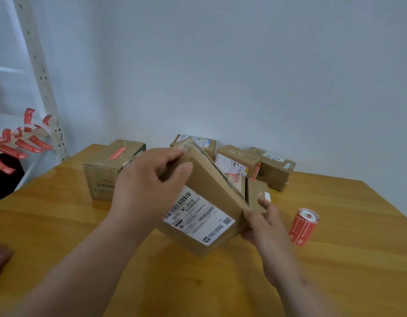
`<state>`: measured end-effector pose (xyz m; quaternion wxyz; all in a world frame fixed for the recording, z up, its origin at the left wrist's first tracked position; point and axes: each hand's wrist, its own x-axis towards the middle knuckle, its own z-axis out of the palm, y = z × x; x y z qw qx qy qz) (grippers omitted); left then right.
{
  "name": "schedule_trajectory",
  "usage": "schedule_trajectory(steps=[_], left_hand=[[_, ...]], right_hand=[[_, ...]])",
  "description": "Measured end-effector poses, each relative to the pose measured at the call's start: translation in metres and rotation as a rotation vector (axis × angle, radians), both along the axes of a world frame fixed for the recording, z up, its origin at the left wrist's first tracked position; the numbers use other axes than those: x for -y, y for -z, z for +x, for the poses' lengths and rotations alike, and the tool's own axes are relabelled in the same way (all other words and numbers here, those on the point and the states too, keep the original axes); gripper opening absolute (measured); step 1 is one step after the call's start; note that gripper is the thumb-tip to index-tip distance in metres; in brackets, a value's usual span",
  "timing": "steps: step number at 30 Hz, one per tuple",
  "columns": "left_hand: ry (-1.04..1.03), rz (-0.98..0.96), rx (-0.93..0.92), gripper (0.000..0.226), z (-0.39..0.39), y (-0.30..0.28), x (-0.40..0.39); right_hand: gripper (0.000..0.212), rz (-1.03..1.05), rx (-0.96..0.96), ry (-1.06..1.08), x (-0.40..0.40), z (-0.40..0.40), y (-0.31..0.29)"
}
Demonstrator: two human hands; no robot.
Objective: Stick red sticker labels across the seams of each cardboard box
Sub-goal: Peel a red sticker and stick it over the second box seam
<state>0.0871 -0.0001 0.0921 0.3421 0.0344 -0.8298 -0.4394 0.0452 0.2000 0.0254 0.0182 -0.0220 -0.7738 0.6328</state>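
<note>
I hold a flat cardboard box (211, 197) tilted on edge above the wooden table (60, 225), its white shipping label facing me. My left hand (149, 186) grips its upper left corner, thumb on the front face. My right hand (264, 223) clasps its lower right corner. A roll of red sticker labels (303, 226) lies on the table to the right of the box, apart from both hands. Behind, a larger box (108, 168) carries a red sticker across its top seam.
Several more cardboard boxes (273, 170) stand at the back of the table against the white wall. Loose strips of red stickers (19, 143) hang from a white metal shelf frame (37, 65) at the left. The table's right edge slants near the roll.
</note>
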Motion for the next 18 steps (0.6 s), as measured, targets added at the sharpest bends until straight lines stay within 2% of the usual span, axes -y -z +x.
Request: schedule_trajectory(steps=[2,6,9,13,16,18], left_hand=[[0.001,-0.213,-0.081,0.038,-0.002,0.003,-0.009],[0.109,-0.424,-0.181,0.044,-0.006,0.027,-0.022],[0.141,-0.469,-0.312,0.041,-0.007,0.041,-0.03],[0.114,-0.506,-0.437,0.038,-0.009,0.043,-0.033],[0.1,-0.485,-0.488,0.027,-0.012,0.045,-0.025],[0.106,-0.475,-0.496,0.018,-0.013,0.046,-0.02]], right_hand=[[0.038,-0.11,0.165,-0.063,0.002,-0.003,0.015],[0.046,-0.197,0.381,-0.2,0.003,-0.01,0.041],[0.049,-0.177,0.423,-0.283,-0.001,-0.012,0.042],[0.066,-0.139,0.538,-0.45,-0.008,-0.008,0.039],[0.056,-0.131,0.632,-0.541,-0.01,-0.002,0.035],[0.039,-0.025,0.629,-0.561,-0.013,-0.003,0.025]])
